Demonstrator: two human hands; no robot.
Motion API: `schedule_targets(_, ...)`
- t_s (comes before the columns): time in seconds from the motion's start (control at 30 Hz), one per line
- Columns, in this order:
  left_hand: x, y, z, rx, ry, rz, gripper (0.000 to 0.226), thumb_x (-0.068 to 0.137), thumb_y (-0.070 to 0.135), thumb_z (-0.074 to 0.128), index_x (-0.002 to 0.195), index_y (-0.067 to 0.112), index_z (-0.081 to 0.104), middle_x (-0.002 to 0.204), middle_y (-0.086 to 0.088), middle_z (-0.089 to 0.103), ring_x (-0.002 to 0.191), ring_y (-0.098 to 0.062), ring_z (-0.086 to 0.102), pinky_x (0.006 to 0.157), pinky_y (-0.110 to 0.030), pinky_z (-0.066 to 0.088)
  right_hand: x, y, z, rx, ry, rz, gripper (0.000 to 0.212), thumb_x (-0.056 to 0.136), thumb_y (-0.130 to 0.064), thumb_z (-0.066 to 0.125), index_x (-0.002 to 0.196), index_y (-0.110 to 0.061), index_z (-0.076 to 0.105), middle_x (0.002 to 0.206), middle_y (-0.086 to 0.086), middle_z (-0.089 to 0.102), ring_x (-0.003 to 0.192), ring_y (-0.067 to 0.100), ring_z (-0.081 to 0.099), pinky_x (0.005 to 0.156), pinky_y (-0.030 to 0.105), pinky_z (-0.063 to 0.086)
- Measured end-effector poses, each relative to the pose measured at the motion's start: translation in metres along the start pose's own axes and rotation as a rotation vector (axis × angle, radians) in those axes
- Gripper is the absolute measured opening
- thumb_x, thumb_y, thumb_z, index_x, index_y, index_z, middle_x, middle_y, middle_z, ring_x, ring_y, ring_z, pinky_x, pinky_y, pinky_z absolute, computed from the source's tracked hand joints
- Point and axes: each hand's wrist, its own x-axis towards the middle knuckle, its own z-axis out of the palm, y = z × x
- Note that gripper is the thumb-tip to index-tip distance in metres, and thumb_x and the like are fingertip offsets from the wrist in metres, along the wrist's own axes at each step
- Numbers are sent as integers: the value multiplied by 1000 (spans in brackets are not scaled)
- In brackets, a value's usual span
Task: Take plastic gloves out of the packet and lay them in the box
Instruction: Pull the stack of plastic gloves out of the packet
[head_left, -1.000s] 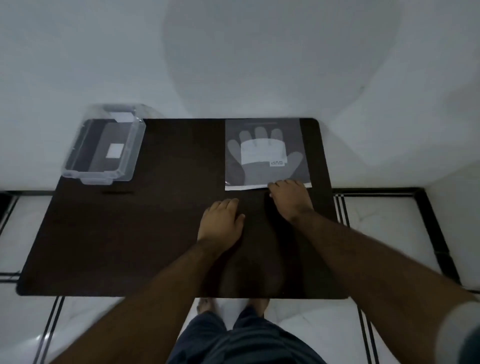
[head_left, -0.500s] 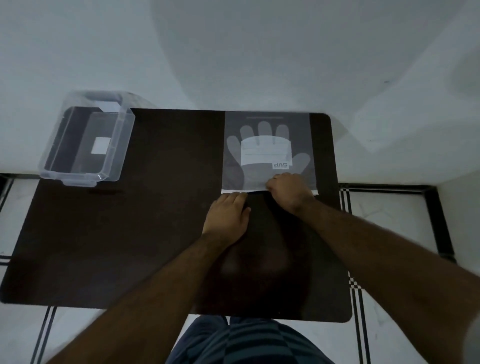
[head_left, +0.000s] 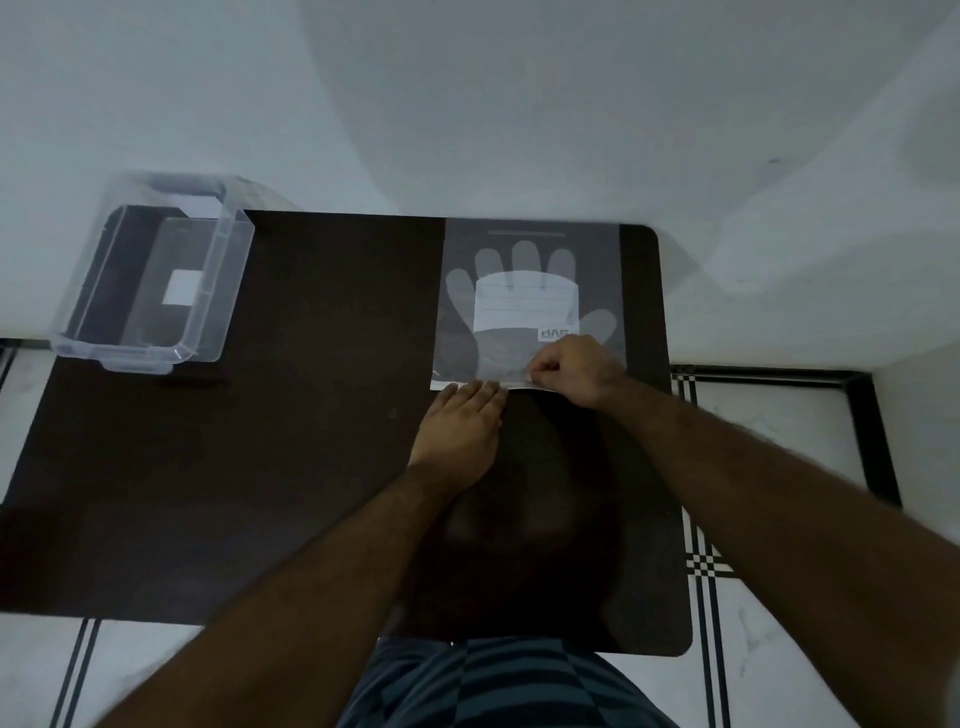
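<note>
Lying flat at the far right of the dark tabletop was the packet, a clear sleeve with a glove shape and a white label showing through it. Its near edge faced the person. Right hand sat on that near edge, curled into a loose fist, thumb and forefinger pinched on the packet's lip. Left hand lay flat on the tabletop just beside it, palm down, fingers together and stretched out, tips touching the packet's near edge left of the pinch; it held nothing. Both forearms reached in from the near side. Box, clear plastic, stood at the far left corner of the tabletop, well apart from the packet, open at the top, with a white label seen through its bottom. No loose gloves could be made out in it. Pale wall rose behind the tabletop; tiled floor with dark lines showed at both sides. Light was dim.
</note>
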Motion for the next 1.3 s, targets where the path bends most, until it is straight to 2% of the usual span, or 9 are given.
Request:
schedule_targets(0.27,4,-2,-4,20,-70,-16,59,111,36,36,167,20,28,175,-1,26,163,-19,16,132,-45,9,8,-5,-6,-86,-73,-18,12,94,-25,77,105,-21,81,104,-5,77,93,7,67,88,29,52)
schedule_targets(0.53,1,-6,-2,141,-67,90,59,110,37,36,165,18,33,172,-1,34,164,-22,10,132,-52,0,17,-11,-9,-61,-115,45,9,94,-23,76,100,-19,82,98,-4,77,91,10,68,83,30,54)
schedule_targets(0.67,-1,-7,0,139,-89,90,56,110,38,36,163,18,39,168,-1,41,163,-22,16,132,-51,4,19,-15,-12,-14,-81,57,10,96,-20,74,101,-16,81,98,-5,75,92,10,66,82,29,52)
schedule_targets(0.73,0,-4,-3,138,-65,61,54,109,38,38,159,18,46,162,-1,50,159,-24,28,130,-52,14,19,-17,-10,-24,-37,39,11,99,-20,68,102,-16,78,97,-7,71,90,7,64,78,26,50)
schedule_targets(0.8,5,2,-7,126,-37,2,50,108,35,43,155,21,50,151,1,62,148,-26,41,120,-55,27,19,-17,-8,-26,24,18,13,103,-19,62,105,-15,74,98,-6,68,86,4,61,76,25,48)
schedule_targets(0.9,18,7,-12,59,1,-116,51,103,24,49,154,24,51,130,2,74,131,-27,52,107,-51,32,18,-16,-5,19,129,6,11,105,-19,60,105,-16,71,98,-6,66,87,5,60,78,25,49)
schedule_targets(1.0,32,8,-18,-5,50,-208,48,103,21,51,150,25,56,125,0,75,130,-27,55,102,-46,35,19,-12,-4,39,192,-6,10,105,-20,62,103,-14,70,97,-6,66,85,5,60,73,21,46)
schedule_targets(1.13,40,6,-23,-12,38,-208,49,102,36,63,150,26,58,141,-1,66,137,-26,50,111,-46,35,21,-5,0,28,227,-31,7,103,-22,64,101,-19,70,100,-2,70,90,9,63,82,28,53)
schedule_targets(1.3,51,12,-24,39,78,-108,33,107,40,52,129,24,71,116,0,70,112,-22,58,101,-43,43,22,-5,1,48,195,-35,5,102,-21,65,101,-19,69,99,-4,69,90,6,63,82,25,51)
